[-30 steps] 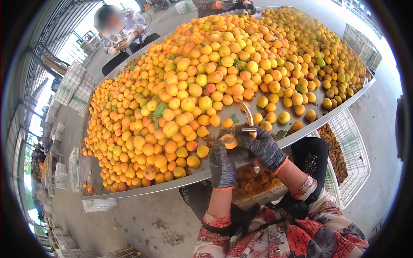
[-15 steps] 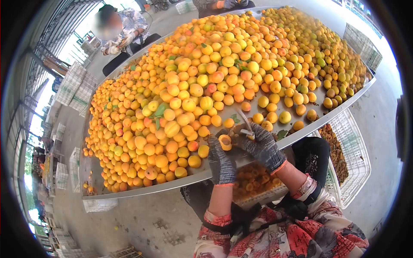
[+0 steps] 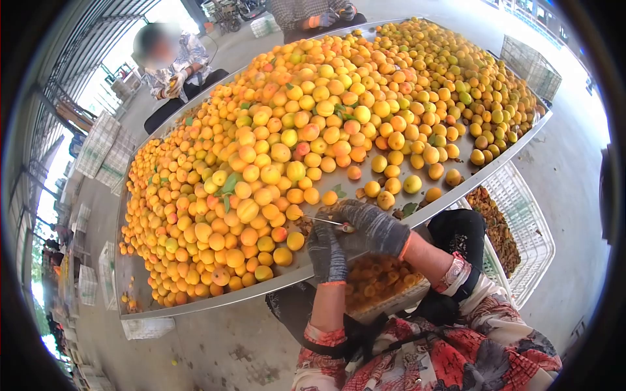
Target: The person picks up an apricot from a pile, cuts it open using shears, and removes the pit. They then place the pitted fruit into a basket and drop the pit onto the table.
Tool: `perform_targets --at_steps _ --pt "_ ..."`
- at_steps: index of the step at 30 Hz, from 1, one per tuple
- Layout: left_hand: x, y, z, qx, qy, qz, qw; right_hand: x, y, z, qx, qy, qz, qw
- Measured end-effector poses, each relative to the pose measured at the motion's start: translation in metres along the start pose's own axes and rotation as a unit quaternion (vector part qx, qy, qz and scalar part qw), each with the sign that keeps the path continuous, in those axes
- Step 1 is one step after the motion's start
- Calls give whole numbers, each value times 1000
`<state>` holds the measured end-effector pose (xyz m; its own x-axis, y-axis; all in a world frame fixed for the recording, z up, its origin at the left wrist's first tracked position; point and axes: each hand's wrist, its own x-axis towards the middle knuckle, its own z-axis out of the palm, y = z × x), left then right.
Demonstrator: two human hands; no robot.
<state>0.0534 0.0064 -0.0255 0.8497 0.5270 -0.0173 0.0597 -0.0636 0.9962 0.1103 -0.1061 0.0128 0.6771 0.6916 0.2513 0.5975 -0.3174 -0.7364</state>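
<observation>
My right hand (image 3: 372,227), in a grey knit glove, is closed around a small knife (image 3: 343,226) whose thin blade points left over the table edge. Close below the blade, my left hand (image 3: 327,255), gloved too, has its fingers curled together; whatever they hold, if anything, is hidden. Both hands are at the near rim of a metal table (image 3: 248,287) heaped with orange-yellow apricots (image 3: 261,176). Beneath my hands, between my knees, a crate holds opened apricot pieces (image 3: 378,280).
A white plastic crate (image 3: 531,238) on my right stands beside a heap of brownish pieces (image 3: 492,225). Across the table sit two other people, one at the far left (image 3: 173,72) and one at the back (image 3: 306,16). Stacked crates (image 3: 104,146) stand at left.
The cut apricot that showed between my hands is out of sight. My right hand has moved left, and the knife blade now points left. The whole view has shifted slightly.
</observation>
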Motion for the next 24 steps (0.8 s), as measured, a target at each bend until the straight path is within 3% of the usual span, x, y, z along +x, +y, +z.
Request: perform_targets --at_steps 5,7,9,11,12,13,14,15,16,17,21,23,24 --pt "7 -19 3 -189 55 -79 977 -10 -8 9 2 58 -36 998" --pt "4 -25 0 -90 120 60 987 -15 0 11 6 122 -3 992" --pt "-11 -24 -11 -129 122 49 983 -14 3 -3 72 109 52 990" --pt "-43 21 -23 -192 -63 -55 978 -11 18 -15 137 93 108 980" --pt "-49 16 -28 -193 -66 -55 977 -8 39 -15 209 101 170 958" --pt "-57 9 -34 -41 -119 54 991 -4 64 -15 279 108 230 926" --pt "-61 5 -38 114 -166 160 966 -3 98 -21 254 147 230 928" --pt "-61 6 -39 113 -166 159 966 -1 123 -32 229 186 230 927" --pt "-62 9 -41 151 -180 178 955 0 112 -52 54 215 193 956" --pt "-63 10 -41 189 -193 197 943 1 100 -72 -122 238 150 952" --pt "-59 -2 -33 126 -160 202 958 22 126 -100 -228 209 159 938" --pt "-61 3 -26 -24 -181 58 981 31 120 -105 -216 114 285 927" --pt "-61 5 -24 -24 -179 57 982 33 126 -103 -221 118 266 931"
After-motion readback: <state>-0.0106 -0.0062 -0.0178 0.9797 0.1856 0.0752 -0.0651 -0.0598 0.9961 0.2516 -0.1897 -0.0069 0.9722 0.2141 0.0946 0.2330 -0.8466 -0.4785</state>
